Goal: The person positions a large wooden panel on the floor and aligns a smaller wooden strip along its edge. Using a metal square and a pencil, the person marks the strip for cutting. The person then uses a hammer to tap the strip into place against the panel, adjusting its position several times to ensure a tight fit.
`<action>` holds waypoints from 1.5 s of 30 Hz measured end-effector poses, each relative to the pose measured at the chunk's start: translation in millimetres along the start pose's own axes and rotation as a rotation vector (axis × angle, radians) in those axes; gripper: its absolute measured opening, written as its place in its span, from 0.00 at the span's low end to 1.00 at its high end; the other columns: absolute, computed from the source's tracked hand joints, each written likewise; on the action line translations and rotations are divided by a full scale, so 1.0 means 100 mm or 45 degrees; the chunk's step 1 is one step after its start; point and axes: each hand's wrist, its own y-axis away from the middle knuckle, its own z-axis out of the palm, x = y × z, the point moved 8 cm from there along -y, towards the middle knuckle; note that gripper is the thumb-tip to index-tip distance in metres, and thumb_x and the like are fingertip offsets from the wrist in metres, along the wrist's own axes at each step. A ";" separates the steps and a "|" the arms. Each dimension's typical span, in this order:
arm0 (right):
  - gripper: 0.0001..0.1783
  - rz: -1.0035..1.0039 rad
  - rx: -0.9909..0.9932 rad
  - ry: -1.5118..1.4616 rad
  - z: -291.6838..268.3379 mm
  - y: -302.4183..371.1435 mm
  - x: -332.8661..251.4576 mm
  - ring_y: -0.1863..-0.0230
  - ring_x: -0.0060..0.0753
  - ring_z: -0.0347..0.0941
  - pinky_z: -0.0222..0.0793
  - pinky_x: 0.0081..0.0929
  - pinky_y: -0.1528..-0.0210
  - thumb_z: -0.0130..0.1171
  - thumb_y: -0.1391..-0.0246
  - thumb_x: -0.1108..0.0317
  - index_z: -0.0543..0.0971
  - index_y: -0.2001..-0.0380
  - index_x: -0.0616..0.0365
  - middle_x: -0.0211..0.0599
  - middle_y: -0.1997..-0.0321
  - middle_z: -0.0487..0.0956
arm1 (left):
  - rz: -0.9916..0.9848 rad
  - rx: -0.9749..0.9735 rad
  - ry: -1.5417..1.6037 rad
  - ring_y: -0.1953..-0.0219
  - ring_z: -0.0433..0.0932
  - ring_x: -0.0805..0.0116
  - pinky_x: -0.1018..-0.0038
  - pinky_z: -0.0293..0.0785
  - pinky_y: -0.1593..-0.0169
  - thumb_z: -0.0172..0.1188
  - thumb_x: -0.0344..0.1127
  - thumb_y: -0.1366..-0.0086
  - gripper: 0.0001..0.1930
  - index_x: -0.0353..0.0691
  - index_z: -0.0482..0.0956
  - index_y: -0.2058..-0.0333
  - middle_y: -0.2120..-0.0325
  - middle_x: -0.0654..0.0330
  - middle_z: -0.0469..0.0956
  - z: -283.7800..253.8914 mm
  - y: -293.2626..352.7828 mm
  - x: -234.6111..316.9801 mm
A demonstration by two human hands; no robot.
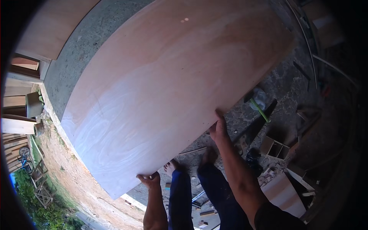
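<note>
A large sheet of plywood (165, 88), pale and pinkish-brown with swirling grain, fills the middle of the head view. My left hand (150, 180) grips its near edge toward the left corner, thumb on the upper face and fingers beneath. Farther right along that same edge, my right hand (219, 128) is closed on the sheet too, its thumb lying on top. The fingers under the sheet are mostly hidden. Below the near edge show my bare feet and dark trousers.
Right of the sheet, a hammer with a green handle (260, 111) lies by a clear plastic bag (259, 97). A small wooden box (274, 148), wood scraps and a board (283, 195) lie at lower right. Left, the concrete floor (63, 86) ends at a dirt yard with a planter (34, 104).
</note>
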 end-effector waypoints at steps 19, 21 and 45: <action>0.35 -0.349 -0.187 0.580 2.91 2.46 -1.92 0.51 0.37 0.77 0.79 0.37 0.63 0.66 0.44 0.46 0.70 0.41 0.56 0.40 0.50 0.76 | 0.016 -1.051 -0.324 0.43 0.73 0.55 0.57 0.65 0.34 0.63 0.49 0.36 0.25 0.35 0.76 0.49 0.47 0.52 0.77 2.42 3.24 1.88; 0.39 -0.353 -0.252 0.561 3.40 2.63 -2.08 0.47 0.39 0.75 0.78 0.40 0.57 0.61 0.41 0.41 0.63 0.36 0.52 0.41 0.44 0.73 | 0.010 -1.078 -0.306 0.46 0.76 0.52 0.58 0.72 0.38 0.67 0.46 0.38 0.27 0.33 0.74 0.47 0.49 0.50 0.78 2.79 3.32 2.12; 0.49 -0.319 -0.702 0.142 4.49 2.40 -3.53 0.37 0.49 0.69 0.71 0.64 0.45 0.63 0.47 0.35 0.56 0.30 0.45 0.45 0.35 0.66 | 1.693 -1.153 -1.448 0.51 0.76 0.53 0.62 0.73 0.43 0.64 0.38 0.35 0.26 0.28 0.64 0.46 0.56 0.42 0.76 3.62 4.18 3.18</action>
